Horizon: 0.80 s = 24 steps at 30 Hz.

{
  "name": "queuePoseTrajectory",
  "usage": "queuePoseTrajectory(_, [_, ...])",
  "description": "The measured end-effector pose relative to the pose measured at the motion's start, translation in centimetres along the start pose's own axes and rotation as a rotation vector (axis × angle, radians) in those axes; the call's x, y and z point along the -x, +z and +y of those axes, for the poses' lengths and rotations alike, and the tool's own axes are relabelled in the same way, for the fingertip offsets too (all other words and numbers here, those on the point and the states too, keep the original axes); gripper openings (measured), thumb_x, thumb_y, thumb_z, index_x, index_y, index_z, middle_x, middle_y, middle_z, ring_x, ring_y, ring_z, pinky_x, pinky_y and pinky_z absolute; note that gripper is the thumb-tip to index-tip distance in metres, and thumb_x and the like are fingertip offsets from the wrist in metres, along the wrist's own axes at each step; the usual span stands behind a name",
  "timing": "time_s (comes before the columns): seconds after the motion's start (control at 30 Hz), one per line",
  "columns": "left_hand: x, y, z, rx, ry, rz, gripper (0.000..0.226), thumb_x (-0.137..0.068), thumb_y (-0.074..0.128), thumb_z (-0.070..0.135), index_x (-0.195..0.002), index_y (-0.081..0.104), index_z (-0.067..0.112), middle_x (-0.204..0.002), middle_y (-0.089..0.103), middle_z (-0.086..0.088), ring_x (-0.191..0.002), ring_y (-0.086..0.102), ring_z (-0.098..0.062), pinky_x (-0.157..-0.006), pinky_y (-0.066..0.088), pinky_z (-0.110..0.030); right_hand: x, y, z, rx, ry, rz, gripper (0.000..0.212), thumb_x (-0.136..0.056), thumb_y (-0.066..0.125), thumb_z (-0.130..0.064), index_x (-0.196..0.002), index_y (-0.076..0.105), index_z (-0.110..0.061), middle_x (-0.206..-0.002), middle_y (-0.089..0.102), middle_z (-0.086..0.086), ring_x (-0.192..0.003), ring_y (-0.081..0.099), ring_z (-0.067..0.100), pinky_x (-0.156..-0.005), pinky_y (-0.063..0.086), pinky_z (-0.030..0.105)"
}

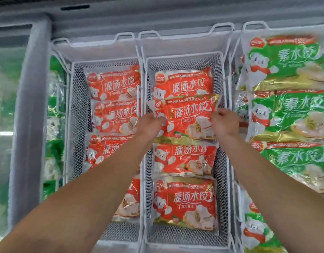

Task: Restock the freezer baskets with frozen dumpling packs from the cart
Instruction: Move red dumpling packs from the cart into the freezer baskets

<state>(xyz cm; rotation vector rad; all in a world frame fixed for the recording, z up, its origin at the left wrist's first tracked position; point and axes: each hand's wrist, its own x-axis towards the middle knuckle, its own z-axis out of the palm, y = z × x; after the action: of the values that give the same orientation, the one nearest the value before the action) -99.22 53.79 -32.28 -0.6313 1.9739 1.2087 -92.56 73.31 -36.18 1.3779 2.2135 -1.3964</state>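
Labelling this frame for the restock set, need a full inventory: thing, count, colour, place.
held dumpling pack: 1, red, over middle basket, second slot from the back
other red packs, middle basket: 3 visible, red, one behind the held pack, two in front
red packs, left basket: at least 4, red, front ones partly behind the left arm
green packs, right basket: at least 4, green, stacked high
green packs, far left: count unclear, green, blurred
middle basket: 1, white wire mesh, centre
left basket: 1, white wire mesh
freezer frame: grey, left
left hand: grips pack's left edge
right hand: grips pack's right edge
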Motion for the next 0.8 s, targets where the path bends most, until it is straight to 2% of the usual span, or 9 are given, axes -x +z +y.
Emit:
queuePoseTrajectory(0.1, [-1.1, 0.4, -0.1, -0.017, -0.023, -0.054, 0.008, -0.087, 0.063, 0.015, -0.088, 0.066, 0.022, -0.092, 0.074, 0.003, -0.094, 0.069, -0.021, -0.093, 0.055, -0.042, -0.4, 0.7, 0.0, 0.088, 0.009, -0.145, 0.015, -0.091, 0.054, -0.022, -0.088, 0.067, -0.014, -0.082, 0.067, 0.001, -0.079, 0.061, 0.023, -0.070, 0.045, 0.032])
queuePoseTrajectory(0.17, [-1.1, 0.3, -0.7, -0.053, -0.035, -0.089, 0.007, -0.090, 0.063, 0.017, -0.089, 0.064, 0.023, -0.098, 0.073, 0.003, -0.097, 0.068, -0.021, -0.098, 0.053, -0.043, 0.3, 0.8, 0.3, 0.105, -0.004, -0.259, 0.021, -0.088, 0.056, -0.020, -0.106, 0.066, -0.020, -0.101, 0.070, -0.002, -0.094, 0.064, 0.021, -0.082, 0.047, 0.034])
queuePoseTrajectory(0.23, [-0.4, 0.0, -1.0, -0.111, -0.021, -0.119, 0.007, -0.093, 0.062, 0.019, -0.099, 0.064, 0.022, -0.109, 0.070, 0.004, -0.101, 0.064, -0.018, -0.097, 0.050, -0.037, 1.6, 0.5, 0.4, 0.119, -0.015, -0.297, 0.029, -0.089, 0.057, -0.015, -0.116, 0.064, -0.022, -0.109, 0.068, -0.003, -0.098, 0.062, 0.018, -0.083, 0.044, 0.030])
queuePoseTrajectory(0.3, [0.7, -0.7, -1.1, -0.198, 0.018, -0.140, 0.024, -0.095, 0.061, 0.021, -0.119, 0.059, 0.019, -0.119, 0.060, 0.006, -0.108, 0.055, -0.016, -0.093, 0.042, -0.031, 3.2, 0.0, 0.2, 0.132, -0.031, -0.270, 0.033, -0.090, 0.058, -0.016, -0.121, 0.061, -0.021, -0.114, 0.066, -0.001, -0.103, 0.061, 0.021, -0.086, 0.047, 0.032])
queuePoseTrajectory(0.37, [2.0, -1.7, -1.1, -0.289, 0.078, -0.124, 0.052, -0.093, 0.063, 0.024, -0.142, 0.050, 0.012, -0.140, 0.053, -0.001, -0.127, 0.048, -0.023, -0.105, 0.039, -0.036, 5.1, -0.7, -0.3, 0.169, -0.067, -0.254, 0.034, -0.090, 0.058, -0.019, -0.125, 0.059, -0.022, -0.118, 0.065, 0.000, -0.106, 0.062, 0.024, -0.086, 0.047, 0.032])
queuePoseTrajectory(0.43, [3.7, -2.8, -1.3, -0.325, 0.130, -0.106, 0.059, -0.092, 0.065, 0.026, -0.147, 0.047, 0.011, -0.153, 0.044, -0.006, -0.139, 0.041, -0.027, -0.115, 0.034, -0.039, 7.2, -1.4, -0.5, 0.200, -0.097, -0.250, 0.036, -0.092, 0.058, -0.020, -0.128, 0.057, -0.020, -0.122, 0.064, 0.000, -0.106, 0.061, 0.022, -0.082, 0.044, 0.030])
queuePoseTrajectory(0.5, [6.1, -4.1, -1.8, -0.299, 0.182, -0.088, 0.051, -0.094, 0.065, 0.024, -0.142, 0.053, 0.011, -0.152, 0.046, -0.006, -0.138, 0.044, -0.026, -0.112, 0.034, -0.035, 10.0, -2.1, -0.5, 0.207, -0.120, -0.230, 0.044, -0.094, 0.058, -0.021, -0.137, 0.051, -0.016, -0.127, 0.058, -0.003, -0.110, 0.057, 0.020, -0.081, 0.038, 0.026])
queuePoseTrajectory(0.57, [8.1, -5.2, -2.3, -0.289, 0.220, -0.076, 0.043, -0.095, 0.063, 0.023, -0.136, 0.058, 0.013, -0.147, 0.051, -0.004, -0.132, 0.049, -0.025, -0.104, 0.036, -0.030, 12.2, -2.6, -0.6, 0.226, -0.126, -0.195, 0.050, -0.095, 0.058, -0.023, -0.142, 0.046, -0.015, -0.138, 0.055, 0.003, -0.120, 0.054, 0.024, -0.082, 0.034, 0.024])
queuePoseTrajectory(0.8, [16.4, -10.2, -6.5, -0.480, 0.458, -0.153, 0.048, -0.096, 0.062, 0.025, -0.141, 0.055, 0.009, -0.142, 0.055, -0.008, -0.127, 0.053, -0.024, -0.100, 0.039, -0.028, 23.4, -3.5, 1.0, 0.207, -0.258, -0.093, 0.050, -0.092, 0.063, -0.025, -0.139, 0.052, -0.010, -0.136, 0.059, 0.009, -0.119, 0.058, 0.027, -0.099, 0.044, 0.032])
